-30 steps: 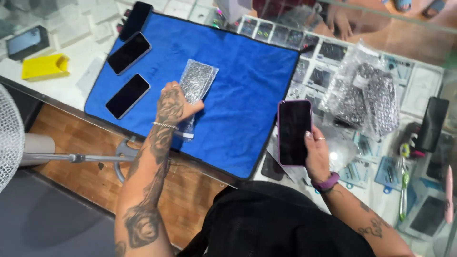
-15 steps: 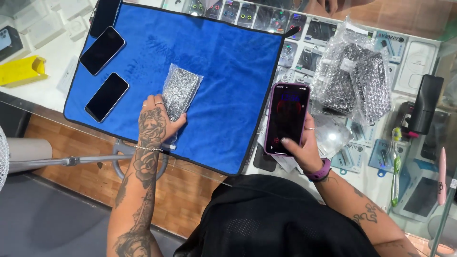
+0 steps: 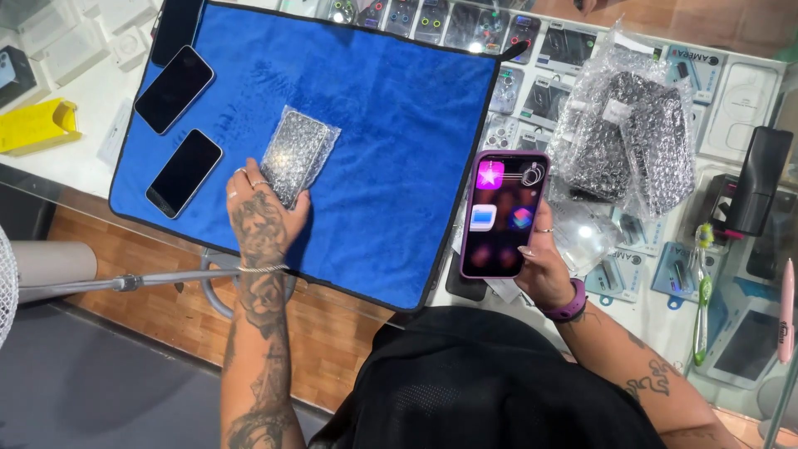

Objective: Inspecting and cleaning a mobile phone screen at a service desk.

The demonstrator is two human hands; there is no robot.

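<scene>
My left hand point(image 3: 262, 220) rests on the near end of a small bubble-wrapped packet point(image 3: 299, 154), fingers curled around its edge; the packet lies flat on a blue cloth mat point(image 3: 391, 133). My right hand point(image 3: 544, 266) holds up a phone in a purple case point(image 3: 503, 212), its screen lit with coloured icons, just off the mat's right edge. Two dark phones point(image 3: 174, 87) point(image 3: 184, 172) lie face up at the mat's left side.
A large bubble-wrap bundle point(image 3: 628, 137) with dark items sits right of the mat on a glass counter. Packaged accessories point(image 3: 690, 270) show under the glass. A yellow box point(image 3: 33, 129) lies far left. A black device point(image 3: 761, 191) and a pink pen point(image 3: 785, 308) stand at the right.
The phone in my right hand has lit up and now shows icons. My left hand stays on the bubble-wrapped packet. The view has shifted so the mat appears further right.
</scene>
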